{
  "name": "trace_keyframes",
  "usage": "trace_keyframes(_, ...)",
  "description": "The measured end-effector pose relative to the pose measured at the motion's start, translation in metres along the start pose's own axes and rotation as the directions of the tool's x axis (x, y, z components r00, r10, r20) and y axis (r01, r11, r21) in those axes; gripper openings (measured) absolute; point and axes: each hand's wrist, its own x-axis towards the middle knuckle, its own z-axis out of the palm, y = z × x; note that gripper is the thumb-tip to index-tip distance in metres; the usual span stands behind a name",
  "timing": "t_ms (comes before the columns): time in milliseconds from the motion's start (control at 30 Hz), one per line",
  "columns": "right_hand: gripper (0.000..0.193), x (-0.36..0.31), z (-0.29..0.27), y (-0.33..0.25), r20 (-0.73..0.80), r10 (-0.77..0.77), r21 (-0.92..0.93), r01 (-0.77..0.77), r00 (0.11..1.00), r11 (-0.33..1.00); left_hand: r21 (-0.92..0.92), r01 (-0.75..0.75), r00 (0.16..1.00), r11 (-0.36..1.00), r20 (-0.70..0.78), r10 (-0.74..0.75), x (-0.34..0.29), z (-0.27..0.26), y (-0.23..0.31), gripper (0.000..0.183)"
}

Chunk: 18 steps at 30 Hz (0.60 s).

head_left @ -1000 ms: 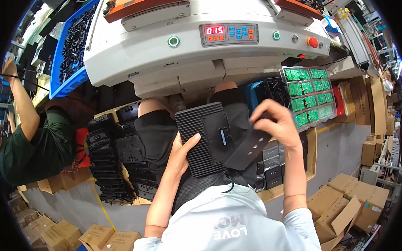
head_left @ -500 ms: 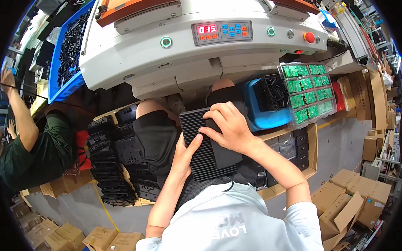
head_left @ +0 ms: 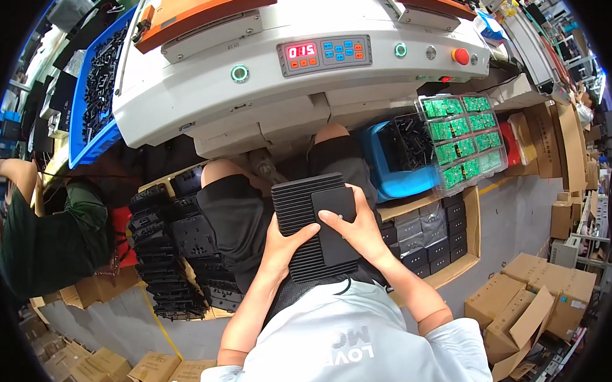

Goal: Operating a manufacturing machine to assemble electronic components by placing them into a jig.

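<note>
Between our two hands, over our lap, sits a black ribbed case (head_left: 295, 207) with a flat black plate (head_left: 334, 252) lying along its right-hand part. Its long axis runs away from our body, the far end leaning a little to the left, while its fins cross it from side to side. Our left hand (head_left: 280, 247) grips the left edge, thumb laid over the ribs; our right hand (head_left: 362, 230) grasps the opposite edge, thumb pressed on the plate. Whether the case also rests on our dark shorts (head_left: 234, 222) we cannot tell. Just left of our hands we have stacked black parts (head_left: 169, 260); to the right, a cardboard carton (head_left: 476, 227) holds rows of black boxes (head_left: 438, 253). Beyond that carton are a blue bin (head_left: 400, 187) and a clear tray of green circuit boards (head_left: 459, 139). Ahead of our hands stretches a white machine (head_left: 188, 86) with a lit control panel (head_left: 324, 55). Farther off to our left, beyond the stacked parts, sits a co-worker in dark green (head_left: 48, 229). Well right of our hands, brown boxes (head_left: 518, 299) stand on the grey floor (head_left: 521, 219).
</note>
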Motion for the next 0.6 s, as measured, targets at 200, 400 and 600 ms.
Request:
trace_keyframes(200,0.067,0.002,-0.007,0.007,0.053,-0.054,0.059,0.051,0.997,0.997,0.109,-0.177,0.984,0.978,0.006,0.178,0.002,0.008,0.008,0.061)
trace_keyframes(400,0.043,0.005,-0.048,-0.013,0.237,0.036,0.114,-0.065,0.971,0.991,0.52,-0.595,0.766,0.613,0.134,0.629,-0.039,0.003,0.046,0.032)
trace_keyframes(600,0.049,-0.011,-0.064,-0.046,0.609,0.358,0.551,-0.703,0.707,0.45,0.298,-0.84,0.001,-0.453,0.836,0.548,-0.038,0.012,0.074,0.036)
